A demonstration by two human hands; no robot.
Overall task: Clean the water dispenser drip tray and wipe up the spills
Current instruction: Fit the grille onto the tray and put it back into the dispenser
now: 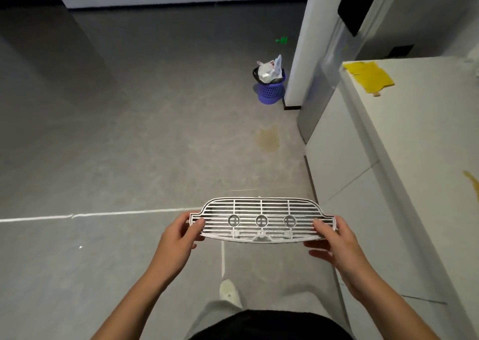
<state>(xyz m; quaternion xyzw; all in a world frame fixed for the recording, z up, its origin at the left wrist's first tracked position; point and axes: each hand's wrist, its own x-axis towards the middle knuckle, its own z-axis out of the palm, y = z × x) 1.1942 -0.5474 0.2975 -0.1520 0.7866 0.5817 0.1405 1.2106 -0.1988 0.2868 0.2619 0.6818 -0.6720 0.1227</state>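
Floor (116,145), grey, stretches wide ahead of your fingers and off to their left, with a white line crossing it just beyond your left hand (178,238). A white counter (427,137) runs along the right, its front edge close beside your right hand (337,241). Well ahead of your fingers, at the counter's far end, stands the water dispenser (318,41). You hold the drip tray (261,210) in the air between both hands, slatted face up, long axis left to right, curved edge pointing away from you. Each hand grips one end, thumb on top, fingers beneath. A purple bin (270,90) sits far ahead beside the dispenser. A yellow cloth (368,76) lies on the counter, and a yellowish spill (268,140) marks the floor ahead.
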